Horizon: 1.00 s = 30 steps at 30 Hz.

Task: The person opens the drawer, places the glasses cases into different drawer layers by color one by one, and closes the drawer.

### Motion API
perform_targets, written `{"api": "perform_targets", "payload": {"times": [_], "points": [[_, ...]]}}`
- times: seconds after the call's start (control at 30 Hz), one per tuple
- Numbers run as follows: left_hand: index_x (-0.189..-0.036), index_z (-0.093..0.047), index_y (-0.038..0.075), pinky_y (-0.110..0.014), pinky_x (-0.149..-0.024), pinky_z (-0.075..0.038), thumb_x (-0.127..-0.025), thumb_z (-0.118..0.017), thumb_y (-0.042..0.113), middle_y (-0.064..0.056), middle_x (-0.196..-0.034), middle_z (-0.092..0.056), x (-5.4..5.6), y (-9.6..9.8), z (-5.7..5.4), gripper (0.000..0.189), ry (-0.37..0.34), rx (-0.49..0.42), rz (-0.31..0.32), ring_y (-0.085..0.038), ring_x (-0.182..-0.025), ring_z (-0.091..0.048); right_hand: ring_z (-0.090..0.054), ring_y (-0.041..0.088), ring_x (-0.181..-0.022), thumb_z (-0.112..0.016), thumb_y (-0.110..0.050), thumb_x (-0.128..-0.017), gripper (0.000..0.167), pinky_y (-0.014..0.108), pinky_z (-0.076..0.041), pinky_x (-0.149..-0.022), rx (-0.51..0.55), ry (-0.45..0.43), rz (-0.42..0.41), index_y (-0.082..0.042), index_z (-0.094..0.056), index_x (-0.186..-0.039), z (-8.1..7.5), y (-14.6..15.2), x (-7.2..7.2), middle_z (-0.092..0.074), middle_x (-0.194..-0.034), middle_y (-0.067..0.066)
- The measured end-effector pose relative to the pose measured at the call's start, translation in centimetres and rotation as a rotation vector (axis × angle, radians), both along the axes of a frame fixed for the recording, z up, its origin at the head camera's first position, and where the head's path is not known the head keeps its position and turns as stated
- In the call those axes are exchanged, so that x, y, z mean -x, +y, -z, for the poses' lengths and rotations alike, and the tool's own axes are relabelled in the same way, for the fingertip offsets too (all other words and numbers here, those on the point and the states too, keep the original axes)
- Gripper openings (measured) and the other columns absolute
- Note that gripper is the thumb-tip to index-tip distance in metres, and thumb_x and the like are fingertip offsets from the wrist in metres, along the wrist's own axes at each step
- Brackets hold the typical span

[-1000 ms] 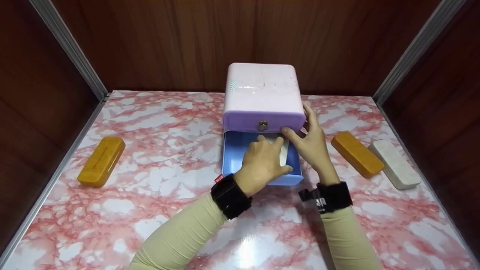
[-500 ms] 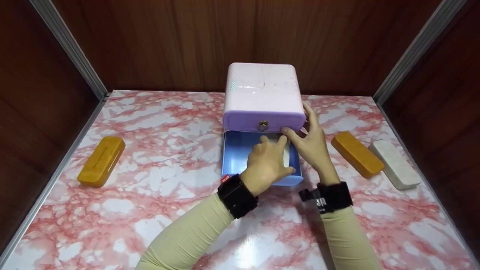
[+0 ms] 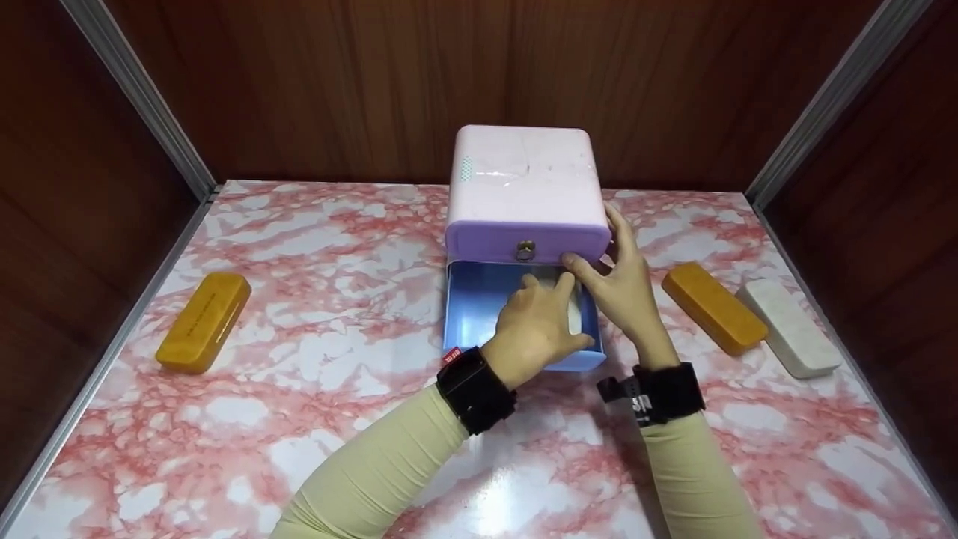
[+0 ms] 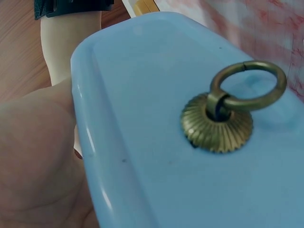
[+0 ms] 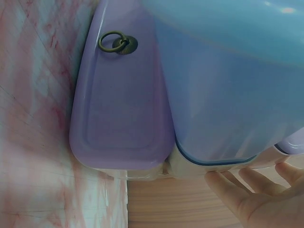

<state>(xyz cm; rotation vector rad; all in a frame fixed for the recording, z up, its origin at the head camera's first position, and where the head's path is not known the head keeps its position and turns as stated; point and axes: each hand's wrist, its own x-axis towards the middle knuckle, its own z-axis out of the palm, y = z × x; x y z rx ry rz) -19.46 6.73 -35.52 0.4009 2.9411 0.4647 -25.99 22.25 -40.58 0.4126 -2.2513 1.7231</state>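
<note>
White object [image 3: 575, 313] half-hidden, orange case's [image 3: 203, 322] lettering unreadable

Lab booth [image 3: 673, 82], perhaps | wood-grain panels [image 3: 337, 90] | metal corner rails [image 3: 142, 93] | marbled tabletop [image 3: 337, 299]

Brass ring pull [image 4: 249, 85] on a blue drawer front [image 4: 147, 95]. Just beyond the rounded rim [image 4: 90, 137], the left hand [image 4: 38, 161], palm to view, and the other wrist [image 4: 71, 45] under a dark band [image 4: 78, 6]. Behind, marbled bench [image 4: 237, 21], yellow block [image 4: 145, 6] near its edge.

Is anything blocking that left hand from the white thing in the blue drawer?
Nothing I can see. The blue drawer is open, and the left hand is inside it, over the white thing. The right hand holds the pink box, out of the way.
</note>
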Motion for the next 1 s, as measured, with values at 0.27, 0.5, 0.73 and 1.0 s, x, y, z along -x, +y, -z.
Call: {"api": "perform_targets", "payload": {"times": [0.27,0.5,0.73,1.0], "points": [[-0.152,-0.046,0.02,-0.037,-0.077,-0.065,-0.086,-0.084,0.059,-0.023,-0.131,-0.057,0.01,-0.1,-0.11,0.085,-0.012,-0.005,0.0,-0.03,-0.106,-0.071,-0.056,0.028,-0.138,-0.081,-0.019,-0.097,0.086,0.051,-0.046,-0.119,0.0,0.005,-0.014,-0.017,-0.031,-0.167,0.01,0.03,-0.03,-0.048,-0.156,0.009],[-0.15,-0.048,0.019,-0.036,-0.077,-0.064,-0.085,-0.084,0.059,-0.023,-0.129,-0.058,0.08,-0.13,0.11,0.084,-0.004,-0.006,-0.003,-0.029,-0.106,-0.071,-0.055,0.029,-0.14,-0.081,-0.02,-0.096,0.086,0.047,-0.046,-0.119,-0.002,0.002,-0.016,-0.02,-0.031,-0.167,0.09,0.01,-0.07,-0.046,-0.159,0.008],[-0.145,-0.052,0.015,-0.037,-0.079,-0.065,-0.091,-0.082,0.053,-0.023,-0.129,-0.062,0.16,-0.22,0.26,0.073,-0.001,-0.006,0.016,-0.029,-0.108,-0.071,-0.055,0.03,-0.139,-0.081,-0.019,-0.097,0.086,0.049,-0.046,-0.119,-0.002,0.0,-0.011,-0.019,-0.031,-0.167,0.05,-0.03,-0.11,-0.048,-0.156,0.011],[-0.143,-0.052,0.014,-0.041,-0.08,-0.065,-0.092,-0.082,0.046,-0.021,-0.125,-0.064,0.12,-0.82,0.36,0.067,0.002,-0.066,0.042,-0.033,-0.109,-0.07,-0.056,0.03,-0.138,-0.081,-0.019,-0.096,0.085,0.05,-0.046,-0.119,0.001,0.007,-0.008,-0.02,-0.033,-0.166,0.04,-0.01,-0.12,-0.048,-0.156,0.011]]}}
